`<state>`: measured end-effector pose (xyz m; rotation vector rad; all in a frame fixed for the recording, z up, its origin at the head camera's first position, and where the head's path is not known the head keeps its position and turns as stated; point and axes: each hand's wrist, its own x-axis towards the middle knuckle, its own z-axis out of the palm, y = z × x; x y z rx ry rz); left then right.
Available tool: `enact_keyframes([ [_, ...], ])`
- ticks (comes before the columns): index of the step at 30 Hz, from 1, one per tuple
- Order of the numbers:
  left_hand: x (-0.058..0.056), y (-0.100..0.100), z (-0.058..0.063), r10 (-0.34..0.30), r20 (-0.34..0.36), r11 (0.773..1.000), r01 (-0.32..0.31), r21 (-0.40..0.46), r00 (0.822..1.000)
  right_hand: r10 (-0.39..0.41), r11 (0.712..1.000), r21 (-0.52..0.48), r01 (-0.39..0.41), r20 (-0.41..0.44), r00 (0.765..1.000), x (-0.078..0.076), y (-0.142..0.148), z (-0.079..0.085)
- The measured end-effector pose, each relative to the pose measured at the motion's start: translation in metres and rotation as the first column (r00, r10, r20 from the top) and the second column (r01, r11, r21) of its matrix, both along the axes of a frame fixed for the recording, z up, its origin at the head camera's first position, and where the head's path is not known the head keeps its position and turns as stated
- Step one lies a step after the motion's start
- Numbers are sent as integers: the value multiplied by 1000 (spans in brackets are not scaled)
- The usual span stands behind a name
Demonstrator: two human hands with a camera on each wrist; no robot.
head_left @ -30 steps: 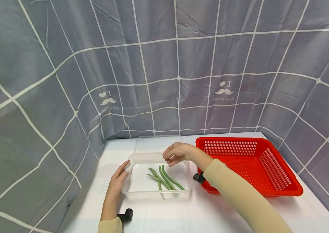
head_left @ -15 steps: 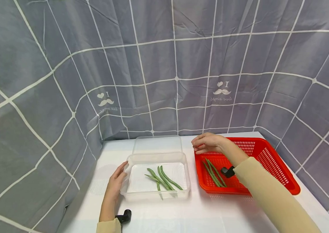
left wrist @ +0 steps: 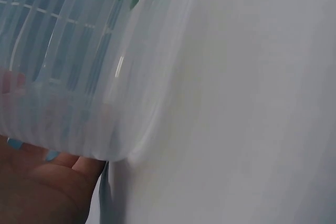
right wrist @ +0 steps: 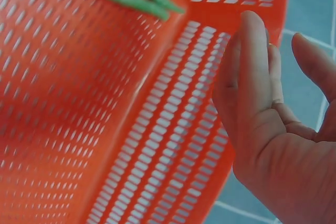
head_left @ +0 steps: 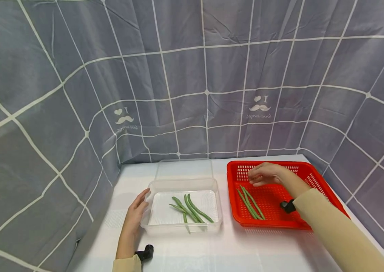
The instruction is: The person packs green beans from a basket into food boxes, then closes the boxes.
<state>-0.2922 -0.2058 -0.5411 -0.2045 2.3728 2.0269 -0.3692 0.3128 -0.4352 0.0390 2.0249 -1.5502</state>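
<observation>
My left hand [head_left: 137,211] rests against the left side of a clear plastic container [head_left: 181,227], its fingers at the rim. In the left wrist view, parts of the fingers show through the ribbed plastic wall [left wrist: 63,103]. Several green beans [head_left: 192,209] lie crossed in the container. Above the red plastic basket [head_left: 273,223] is my right hand [head_left: 264,175], its fingers loosely bent and holding nothing. In the right wrist view, the thumb stands apart from the other fingers. More green beans [head_left: 250,204] lie side by side in the basket's left part.
Behind the container lies a flat clear lid [head_left: 184,168]. A white cloth [head_left: 212,253] covers the table. Grey curtain [head_left: 178,75] with white grid lines hangs around the back and sides. The basket's raised slotted walls [right wrist: 157,124] stand beside the right hand.
My right hand has moved from over the container to above the basket, going rightward. Its arm no longer hides the beans in the basket's left part. The left hand stays at the container.
</observation>
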Motion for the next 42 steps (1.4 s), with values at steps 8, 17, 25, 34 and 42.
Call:
enact_keyframes([
  [8,-1,0,0,-8,4,1000,8,6,1000,10,994,110,-15,48,999,2,8,-13],
  [17,-3,0,-1,0,8,1000,0,7,1000,-7,972,235,-10,71,997,3,3,-30],
  [25,-4,-1,-2,1,7,1000,-1,4,1000,-4,959,283,-21,87,996,6,-3,-42],
  [34,-3,-3,-3,-3,4,1000,3,10,1000,0,942,333,-29,87,996,10,-13,-48],
  [42,-3,-3,-3,-2,5,1000,2,-3,1000,60,874,484,-45,-17,998,12,-26,-53],
])
